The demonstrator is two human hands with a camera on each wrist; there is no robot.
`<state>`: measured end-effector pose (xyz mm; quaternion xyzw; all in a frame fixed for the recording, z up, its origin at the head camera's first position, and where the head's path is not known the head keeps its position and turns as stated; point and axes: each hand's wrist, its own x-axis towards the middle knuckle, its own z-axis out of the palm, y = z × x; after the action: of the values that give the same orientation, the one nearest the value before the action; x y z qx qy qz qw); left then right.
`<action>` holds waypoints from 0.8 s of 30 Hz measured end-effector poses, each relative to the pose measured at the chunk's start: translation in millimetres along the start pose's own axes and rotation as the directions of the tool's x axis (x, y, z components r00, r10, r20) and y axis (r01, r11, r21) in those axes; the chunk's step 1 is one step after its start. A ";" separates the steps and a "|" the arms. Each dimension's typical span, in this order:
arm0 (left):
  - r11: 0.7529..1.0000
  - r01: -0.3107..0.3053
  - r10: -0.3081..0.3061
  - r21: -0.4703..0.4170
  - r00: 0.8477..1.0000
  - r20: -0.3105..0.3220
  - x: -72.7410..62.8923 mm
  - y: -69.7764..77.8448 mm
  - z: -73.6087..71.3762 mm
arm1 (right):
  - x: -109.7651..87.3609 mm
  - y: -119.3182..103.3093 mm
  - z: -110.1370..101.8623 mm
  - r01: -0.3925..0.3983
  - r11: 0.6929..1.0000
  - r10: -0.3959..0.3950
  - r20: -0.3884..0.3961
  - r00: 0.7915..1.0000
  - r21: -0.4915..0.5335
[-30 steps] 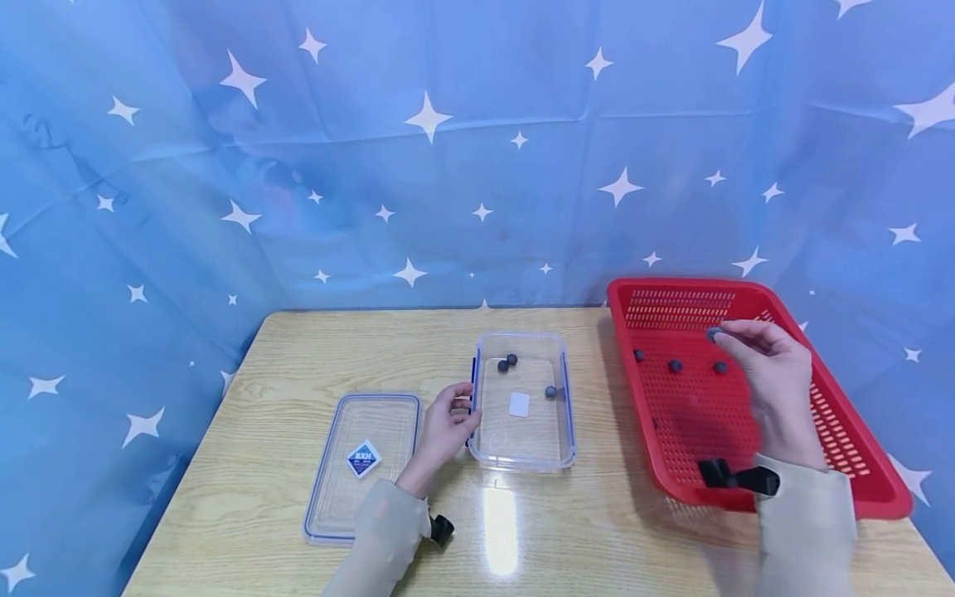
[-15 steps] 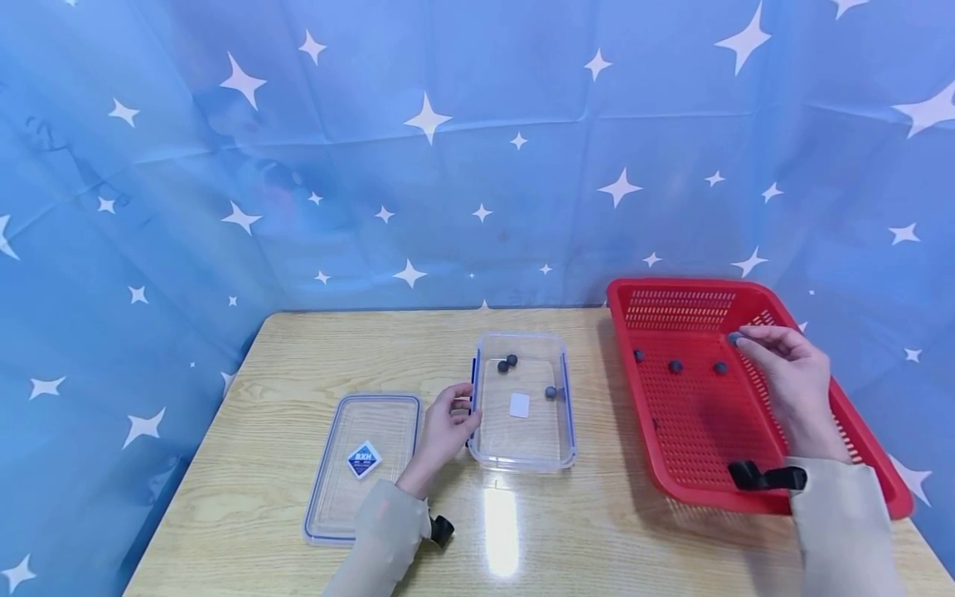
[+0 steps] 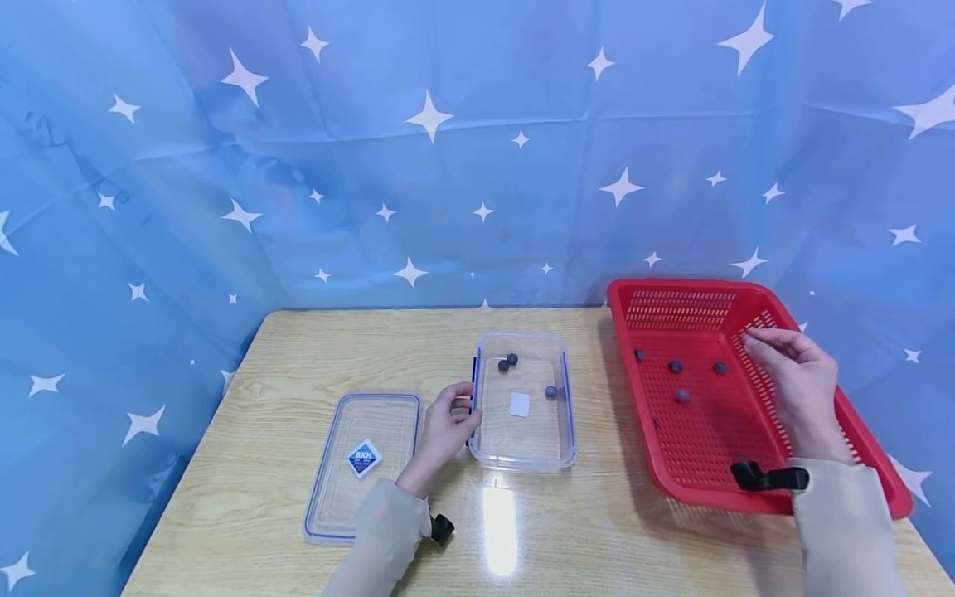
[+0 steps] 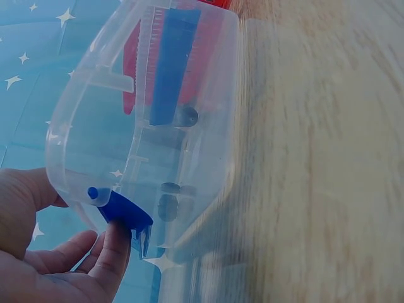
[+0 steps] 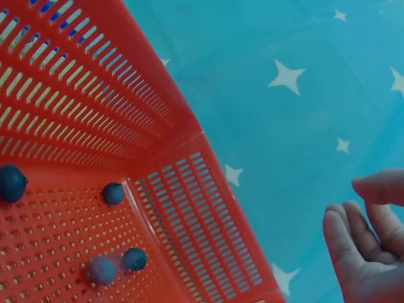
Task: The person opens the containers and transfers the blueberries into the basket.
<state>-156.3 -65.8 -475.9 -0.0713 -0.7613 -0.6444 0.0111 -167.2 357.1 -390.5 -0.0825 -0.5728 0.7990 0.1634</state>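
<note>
My left hand (image 3: pixel 446 424) grips the left side of a clear plastic food container (image 3: pixel 522 444). In the left wrist view, its fingers touch a blue latch (image 4: pixel 128 213), and the thumb is partly hidden at the wall. Inside the container lie a few blueberries (image 3: pixel 550 391). Over the right part of a red plastic basket (image 3: pixel 664 481) is my right hand (image 3: pixel 804 383), its fingers loosely bent and thumb apart, holding nothing. Several blueberries (image 3: pixel 676 366) are spread over the basket's floor; one (image 5: pixel 101 270) looks blurred in the right wrist view.
A clear lid (image 3: pixel 336 506) with a blue rim lies flat on the wooden table (image 3: pixel 246 464), left of the container. The basket stands by the table's right side. A blue curtain (image 3: pixel 477 166) with white stars hangs behind the table.
My right hand has moved rightward over the basket and let go of a blueberry, which is now on the basket's floor. My left hand and the container have stayed in place.
</note>
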 end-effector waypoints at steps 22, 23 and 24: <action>1.000 0.014 -0.014 -0.006 1.000 0.009 -7.0 24.4 -2.2 | -27.9 -1.8 91.4 0.187 0.972 -0.155 0.204 0.967 -0.146; 1.000 0.016 -0.016 -0.007 1.000 0.009 -7.2 24.5 -2.0 | -29.4 -0.6 95.6 0.189 0.968 -0.154 0.205 0.967 -0.166; 1.000 0.016 -0.016 -0.008 1.000 0.008 -7.3 24.5 -1.8 | -30.9 0.4 99.4 0.186 0.965 -0.147 0.208 0.967 -0.184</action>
<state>-146.2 -64.3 -452.3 -0.0680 -0.7591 -0.6474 0.0025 -170.2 257.7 -359.8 0.0276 -0.6689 0.7243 0.1649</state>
